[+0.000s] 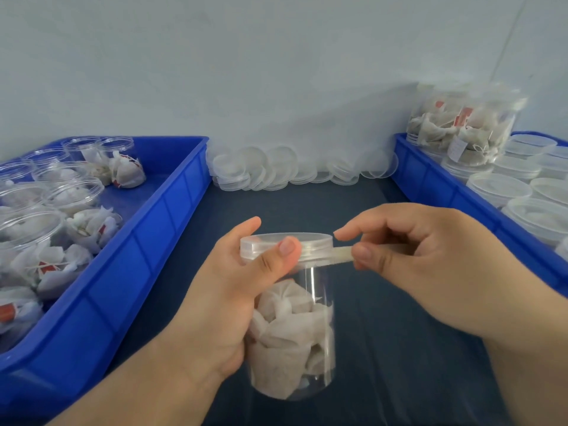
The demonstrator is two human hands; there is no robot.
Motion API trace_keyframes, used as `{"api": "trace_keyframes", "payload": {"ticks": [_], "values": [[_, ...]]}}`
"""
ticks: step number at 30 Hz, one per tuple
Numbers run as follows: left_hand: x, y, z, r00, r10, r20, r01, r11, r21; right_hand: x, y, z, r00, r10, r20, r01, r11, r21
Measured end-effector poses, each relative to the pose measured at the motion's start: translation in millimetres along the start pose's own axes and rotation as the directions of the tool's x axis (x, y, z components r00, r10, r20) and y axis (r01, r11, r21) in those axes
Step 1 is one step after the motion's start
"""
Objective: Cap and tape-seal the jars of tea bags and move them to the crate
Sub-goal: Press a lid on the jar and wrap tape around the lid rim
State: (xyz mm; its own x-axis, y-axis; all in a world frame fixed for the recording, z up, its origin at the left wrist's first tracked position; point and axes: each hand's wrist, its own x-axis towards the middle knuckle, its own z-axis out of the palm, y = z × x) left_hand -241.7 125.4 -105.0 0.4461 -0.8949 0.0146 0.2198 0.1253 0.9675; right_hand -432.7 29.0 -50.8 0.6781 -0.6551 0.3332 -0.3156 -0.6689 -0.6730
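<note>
- One clear jar (319,281) stands upright in the middle, over the dark table (384,348), its long side going up and down, lid (310,244) on top, tea bags (289,336) inside.
- My left hand (224,305) wraps round its left side, thumb pressing the lid's rim.
- My right hand (424,262), just right of the lid, pinches a tape (341,252) strip stuck to the rim.
- Left crate (147,241) and right crate (445,192) sit beside it.

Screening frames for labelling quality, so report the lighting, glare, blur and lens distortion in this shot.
Head view throughout: soft, even light, faint shadows on the wall behind the loose lids; thin vertical glare streaks on the held jar, which looks sharp; wide-angle stretch splays the left crate and right crate rims outward; edge jars look soft.
</note>
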Motion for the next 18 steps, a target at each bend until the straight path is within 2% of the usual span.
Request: {"api": "trace_keyframes", "payload": {"ticks": [6,11,14,18], "values": [[-3.4,4.8,-3.1,0.995,0.015,0.100,-0.010,0.999,-0.047,0.6,-4.4,15.2,0.995,-0.007,-0.098,-0.002,0.996,-0.091],[1.3,3.5,-7.2,0.983,-0.012,0.185,0.019,0.999,-0.034,5.5,-1.0,19.5,0.997,-0.008,-0.076,-0.004,0.987,-0.159],[3.7,4.5,-6.9,0.982,0.031,0.184,-0.035,0.999,0.022,2.7,1.4,21.4,0.988,-0.030,-0.153,0.006,0.987,-0.159],[1.9,3.1,-2.9,0.978,0.164,0.132,-0.168,0.986,0.014,-4.7,-5.2,26.6,0.940,-0.151,-0.305,0.097,0.978,-0.184]]}}
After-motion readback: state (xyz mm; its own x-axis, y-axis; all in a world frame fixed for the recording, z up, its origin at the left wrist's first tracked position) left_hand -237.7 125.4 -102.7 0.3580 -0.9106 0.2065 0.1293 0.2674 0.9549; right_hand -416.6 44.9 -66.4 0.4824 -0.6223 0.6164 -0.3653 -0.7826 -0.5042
